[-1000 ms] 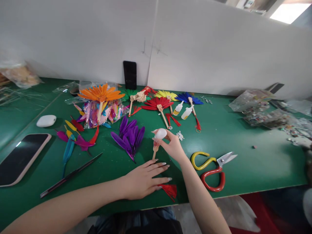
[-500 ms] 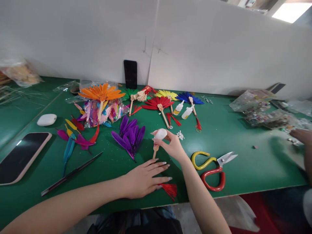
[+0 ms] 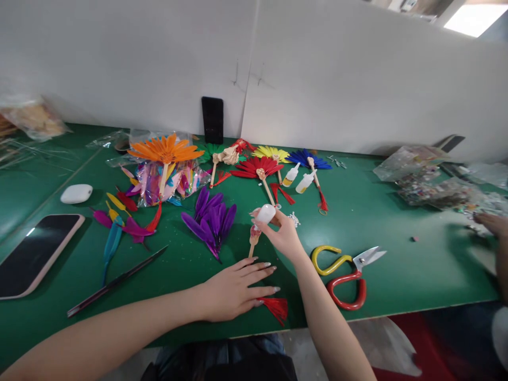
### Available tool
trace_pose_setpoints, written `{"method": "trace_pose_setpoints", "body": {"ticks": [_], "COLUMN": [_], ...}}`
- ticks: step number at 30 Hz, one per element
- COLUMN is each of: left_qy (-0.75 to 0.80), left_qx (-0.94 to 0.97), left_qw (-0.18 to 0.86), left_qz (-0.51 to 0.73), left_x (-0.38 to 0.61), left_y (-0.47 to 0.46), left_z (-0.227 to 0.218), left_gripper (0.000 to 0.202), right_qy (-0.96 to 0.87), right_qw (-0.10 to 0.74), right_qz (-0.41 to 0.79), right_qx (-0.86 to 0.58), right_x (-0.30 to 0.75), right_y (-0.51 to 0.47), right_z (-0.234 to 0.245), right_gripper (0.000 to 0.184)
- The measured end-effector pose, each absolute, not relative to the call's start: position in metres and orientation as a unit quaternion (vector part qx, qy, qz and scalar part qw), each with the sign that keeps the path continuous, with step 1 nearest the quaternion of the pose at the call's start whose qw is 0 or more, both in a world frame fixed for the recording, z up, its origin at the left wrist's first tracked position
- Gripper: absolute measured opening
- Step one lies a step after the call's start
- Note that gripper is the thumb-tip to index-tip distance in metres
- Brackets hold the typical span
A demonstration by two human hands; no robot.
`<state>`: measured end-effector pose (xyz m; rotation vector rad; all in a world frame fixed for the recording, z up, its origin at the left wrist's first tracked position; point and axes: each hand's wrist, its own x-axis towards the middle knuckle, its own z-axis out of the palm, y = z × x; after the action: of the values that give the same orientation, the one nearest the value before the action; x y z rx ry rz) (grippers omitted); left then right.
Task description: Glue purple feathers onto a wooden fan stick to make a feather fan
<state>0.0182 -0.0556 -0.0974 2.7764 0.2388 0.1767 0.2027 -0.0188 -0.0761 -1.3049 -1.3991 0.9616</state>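
Observation:
My left hand (image 3: 236,288) lies flat with spread fingers across the lower part of a wooden fan handle (image 3: 254,239), partly hiding it. A red tassel (image 3: 277,308) sticks out beneath its fingers. In my right hand (image 3: 283,233) is a small white glue bottle (image 3: 266,213), tilted with its base up and its nozzle side down near the handle's rounded head. The nozzle tip is hard to make out. Purple feathers (image 3: 214,219) are fanned on the table left of the handle. White beads (image 3: 294,219) lie just behind my right hand.
Red-and-yellow-handled scissors (image 3: 359,270) lie to the right; tweezers (image 3: 117,283) and a phone (image 3: 37,256) to the left. Finished feather fans (image 3: 166,151) and two glue bottles (image 3: 305,182) stand behind. Another person's hand (image 3: 492,222) is at the far right.
My right hand has shifted the glue bottle slightly right and toward me, uncovering more of the handle's head. My left hand has stayed in place.

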Motion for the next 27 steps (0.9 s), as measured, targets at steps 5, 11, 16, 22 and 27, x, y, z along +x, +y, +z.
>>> {"method": "trace_pose_setpoints", "body": {"ticks": [5,11,16,22,27], "left_qy": [0.085,0.086,0.087,0.087,0.084], "left_qx": [0.979,0.976,0.975,0.975,0.976], "left_qw": [0.178,0.189,0.195,0.192,0.192], "left_qz": [0.057,0.06,0.063,0.064,0.066], "left_x": [0.0187,0.0181,0.0181,0.0181,0.018], "left_y": [-0.0551,-0.0562,-0.0555,-0.0554,-0.0555], "left_z": [-0.0967,-0.0951,-0.0959,-0.0974,-0.0975], "left_gripper": [0.042,0.042,0.042,0.042,0.042], "right_qy": [-0.585,-0.598,-0.595,-0.595,-0.597], "right_qw": [0.457,0.442,0.438,0.432,0.436], "right_qz": [0.405,0.417,0.432,0.447,0.435], "right_qx": [-0.534,-0.523,-0.517,-0.509,-0.515], "right_x": [0.2012,0.1995,0.1994,0.1996,0.1993], "right_y": [-0.021,-0.0237,-0.0244,-0.025,-0.0259], "right_z": [-0.0723,-0.0682,-0.0682,-0.0679,-0.0663], "right_gripper": [0.026,0.027,0.028,0.028,0.026]}}
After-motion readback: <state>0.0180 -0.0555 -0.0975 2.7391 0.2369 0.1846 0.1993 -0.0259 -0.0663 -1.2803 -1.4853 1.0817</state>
